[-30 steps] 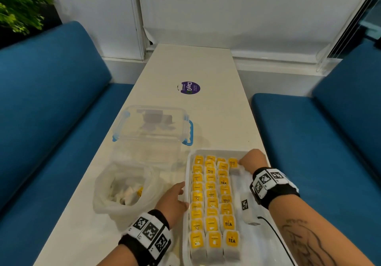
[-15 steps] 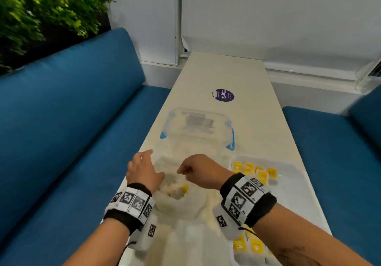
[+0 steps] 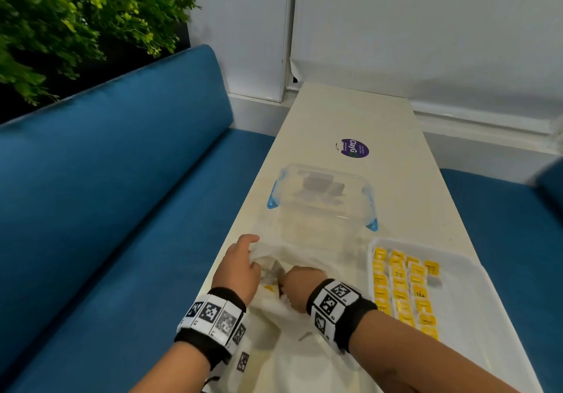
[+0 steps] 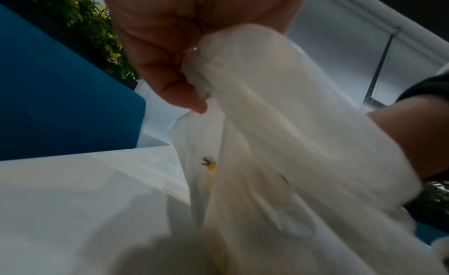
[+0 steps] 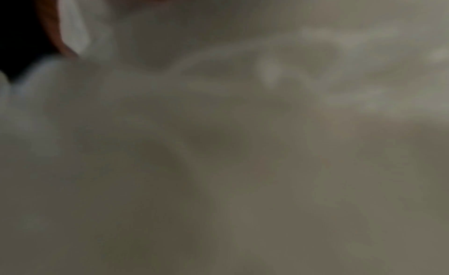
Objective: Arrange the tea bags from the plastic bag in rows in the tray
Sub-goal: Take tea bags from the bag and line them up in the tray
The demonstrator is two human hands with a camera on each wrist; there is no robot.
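Low in the centre of the head view, the plastic bag point(image 3: 274, 273) sits crumpled on the pale table point(image 3: 393, 136), thin and milky-translucent, its mouth gathered between the two hands. The left hand point(image 3: 240, 270) pinches the bag's rim: in the left wrist view the thumb and curled fingers point(image 4: 170, 83) bunch a fold of the film point(image 4: 267, 106), which drapes down toward the lower right of that frame. A speck of yellow and a small dark mark show through the plastic there, likely a tea bag tag, though too blurred to be sure.

The right hand point(image 3: 300, 286) is pushed into the bag's opening, wrist band outside, fingers hidden by the film. Whether they are spread or closed on something cannot be told; the right wrist view shows only blurred grey-white plastic.

At the right of the head view lies the white tray point(image 3: 475, 301), near the bag but apart from it. Its left part holds the tea bags point(image 3: 399, 289) in tidy rows running up the frame, each pale sachet overlapping the next with a bright yellow tag on top; one tag reads "TEA".

Above the bag stands a clear container with blue clips point(image 3: 323, 197), and further up a purple sticker point(image 3: 355, 148). A blue bench point(image 3: 106, 209) fills the left side, with green foliage point(image 3: 61, 20) in the upper left corner.
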